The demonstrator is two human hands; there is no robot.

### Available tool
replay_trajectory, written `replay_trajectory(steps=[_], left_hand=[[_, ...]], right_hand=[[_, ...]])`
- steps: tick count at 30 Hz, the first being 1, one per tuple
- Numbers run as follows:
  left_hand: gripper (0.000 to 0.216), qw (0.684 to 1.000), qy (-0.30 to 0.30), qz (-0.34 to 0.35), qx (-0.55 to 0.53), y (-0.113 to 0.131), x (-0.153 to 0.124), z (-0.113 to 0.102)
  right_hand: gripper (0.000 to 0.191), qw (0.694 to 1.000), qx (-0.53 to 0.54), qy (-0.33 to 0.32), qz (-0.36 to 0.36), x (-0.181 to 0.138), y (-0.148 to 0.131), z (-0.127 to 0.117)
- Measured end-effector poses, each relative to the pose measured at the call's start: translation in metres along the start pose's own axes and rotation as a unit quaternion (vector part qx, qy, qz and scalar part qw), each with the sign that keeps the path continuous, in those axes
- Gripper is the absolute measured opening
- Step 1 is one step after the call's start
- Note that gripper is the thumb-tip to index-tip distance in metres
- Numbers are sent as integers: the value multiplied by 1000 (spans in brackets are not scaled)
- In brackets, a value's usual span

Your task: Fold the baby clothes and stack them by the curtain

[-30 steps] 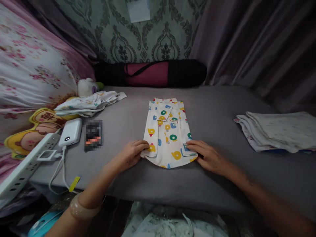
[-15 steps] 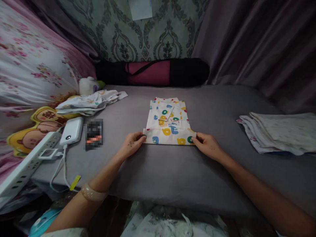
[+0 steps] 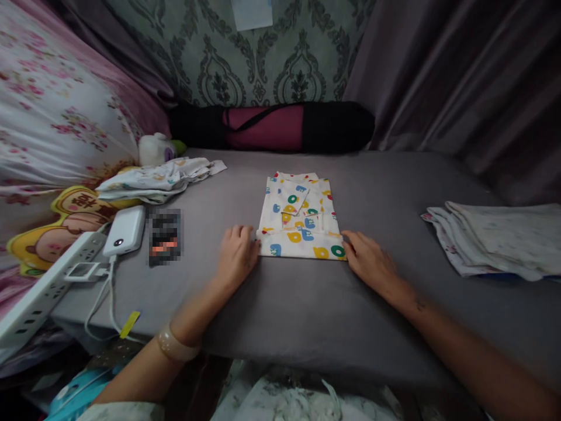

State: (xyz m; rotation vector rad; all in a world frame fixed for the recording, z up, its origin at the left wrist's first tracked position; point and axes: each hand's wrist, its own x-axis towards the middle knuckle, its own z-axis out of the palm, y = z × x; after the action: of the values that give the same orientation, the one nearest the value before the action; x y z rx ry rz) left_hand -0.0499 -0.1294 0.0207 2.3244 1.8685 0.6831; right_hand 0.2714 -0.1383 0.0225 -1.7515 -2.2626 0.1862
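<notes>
A white shirt (image 3: 302,219) with colourful blue, yellow, green and red prints lies flat on the grey bed sheet. Its sleeves are folded inward over the body, and a straight band of cloth is turned up along the near edge. Beside the near left corner rests my left hand (image 3: 239,254), back upward, its fingers loosely bent and touching the cloth's side. My right hand (image 3: 368,257) lies against the near right corner, fingers stretched toward the edge. Neither hand pinches the cloth; the left thumb is partly hidden.
Folded clothes (image 3: 504,240) lie at the right, another printed garment (image 3: 162,181) at the left. Nearby are a power bank (image 3: 125,231), a power strip (image 3: 48,292), a yellow cushion (image 3: 65,228) and a blurred-out dark item (image 3: 164,237). A long black-and-maroon bag (image 3: 272,126) lines the back.
Both hands have let go of the shirt's near corners and moved slightly outward. The left hand has turned its back upward. The folded band stays in place.
</notes>
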Motion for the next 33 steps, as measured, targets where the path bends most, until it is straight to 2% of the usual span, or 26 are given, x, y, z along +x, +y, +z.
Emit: replay_trajectory(steps=[2, 4, 7, 13, 18, 21, 25, 29, 33], left_hand=[[31, 998, 12, 68, 14, 10, 1, 0], [37, 993, -16, 115, 5, 23, 5, 4], [47, 991, -66, 114, 20, 41, 11, 17], [60, 982, -164, 68, 58, 52, 13, 40], [59, 980, -183, 64, 38, 49, 12, 39], [55, 986, -154, 61, -12, 44, 13, 37], [47, 995, -60, 2, -84, 30, 16, 34], [42, 989, 10, -59, -134, 11, 20, 33], [39, 977, 42, -74, -194, -3, 22, 33]], right_hand=[[42, 992, -14, 0, -126, 4, -7, -4], [46, 970, -14, -36, -241, 12, -15, -5], [53, 943, -13, -102, -316, 25, -23, -1], [57, 921, 9, -187, -340, 44, -16, 15], [56, 919, 33, -201, -337, 45, -10, 17], [53, 924, 49, -209, -316, 44, -17, 12], [55, 942, 43, -173, -285, 42, -42, 10], [62, 945, 21, -165, -281, 43, -64, 22], [67, 945, 6, -177, -275, 44, -65, 32]])
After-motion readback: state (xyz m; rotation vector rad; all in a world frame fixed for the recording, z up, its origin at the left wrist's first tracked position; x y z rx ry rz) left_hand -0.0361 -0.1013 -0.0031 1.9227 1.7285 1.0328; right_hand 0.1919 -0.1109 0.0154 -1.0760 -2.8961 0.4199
